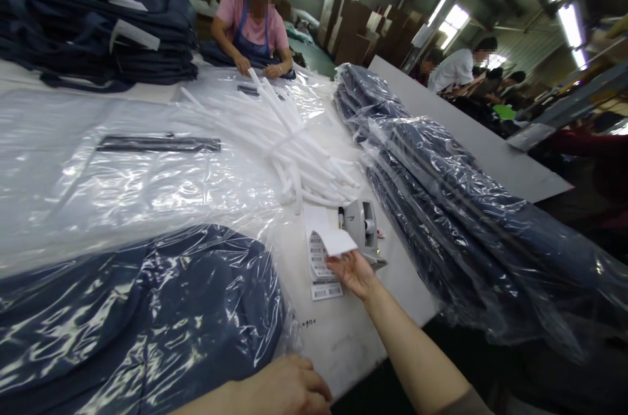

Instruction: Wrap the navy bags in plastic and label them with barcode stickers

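Note:
My right hand pinches the edge of a white sheet, its near end lifted and folded back. Underneath lie sheets of barcode labels on the white table. Just beyond my right hand stands a grey tape dispenser, with a dark marker at its left side. My left hand is low at the bottom edge, fingers curled and pressed together; whatever they may hold is hidden. Close to it lies a dark blue bag in clear plastic.
White strips form a loose heap mid-table. Clear plastic bags lie flat on the left, before stacked dark blue bags. Plastic-wrapped items line the right edge. A co-worker in pink handles dark fabric across the table.

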Demonstrator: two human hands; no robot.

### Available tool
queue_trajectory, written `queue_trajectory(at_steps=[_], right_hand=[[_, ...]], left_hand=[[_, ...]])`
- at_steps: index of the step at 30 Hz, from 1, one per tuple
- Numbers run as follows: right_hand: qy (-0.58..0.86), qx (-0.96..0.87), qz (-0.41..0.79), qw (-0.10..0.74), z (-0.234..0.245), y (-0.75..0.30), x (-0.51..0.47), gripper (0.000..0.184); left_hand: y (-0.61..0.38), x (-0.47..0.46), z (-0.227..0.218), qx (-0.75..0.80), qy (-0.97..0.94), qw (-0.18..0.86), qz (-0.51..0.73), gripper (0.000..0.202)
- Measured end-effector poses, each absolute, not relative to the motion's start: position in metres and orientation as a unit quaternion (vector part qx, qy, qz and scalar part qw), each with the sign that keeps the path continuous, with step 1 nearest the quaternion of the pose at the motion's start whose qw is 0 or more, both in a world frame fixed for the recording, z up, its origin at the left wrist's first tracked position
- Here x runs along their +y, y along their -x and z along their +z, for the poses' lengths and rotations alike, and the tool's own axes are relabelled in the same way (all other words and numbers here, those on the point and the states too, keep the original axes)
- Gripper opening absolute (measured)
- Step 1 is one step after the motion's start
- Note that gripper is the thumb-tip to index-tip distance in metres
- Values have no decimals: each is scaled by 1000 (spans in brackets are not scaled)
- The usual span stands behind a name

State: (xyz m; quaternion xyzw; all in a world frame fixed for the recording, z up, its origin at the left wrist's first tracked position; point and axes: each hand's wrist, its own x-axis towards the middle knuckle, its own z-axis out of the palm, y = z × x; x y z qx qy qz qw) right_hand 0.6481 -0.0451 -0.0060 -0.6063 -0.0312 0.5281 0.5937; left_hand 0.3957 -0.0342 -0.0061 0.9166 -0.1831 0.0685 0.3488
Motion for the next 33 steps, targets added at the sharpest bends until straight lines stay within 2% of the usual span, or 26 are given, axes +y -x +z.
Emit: queue_trajectory(at_steps=[7,11,13,16,17,25,29,33], right_hand=[[694,-62,437,570,-4,-648,-67,34],[747,-91,347,560,-15,-641,-103,47],[763,-86,328,550,-25,-635,-115,52],[767,-70,325,549,-36,-627,-120,58],[763,-63,329,553,-37,-625,-118,60],[690,10,409,598,-28,-621,-102,67],[684,10,425,593,-31,-621,-99,61],[685,-5,424,593,-31,-620,-99,61]], left_hand=[[-409,-4,30,-54,-900,430,-37,24],[-438,13,29,53,-918,392,-30,28],[-458,18,21,81,-937,339,-29,42],[-486,20,3,98,-954,281,-45,77],[-493,20,-3,101,-956,270,-50,81],[-503,23,-24,84,-972,210,-55,65],[-502,22,-25,65,-969,230,-61,32],[-501,22,-23,83,-951,294,-53,27]])
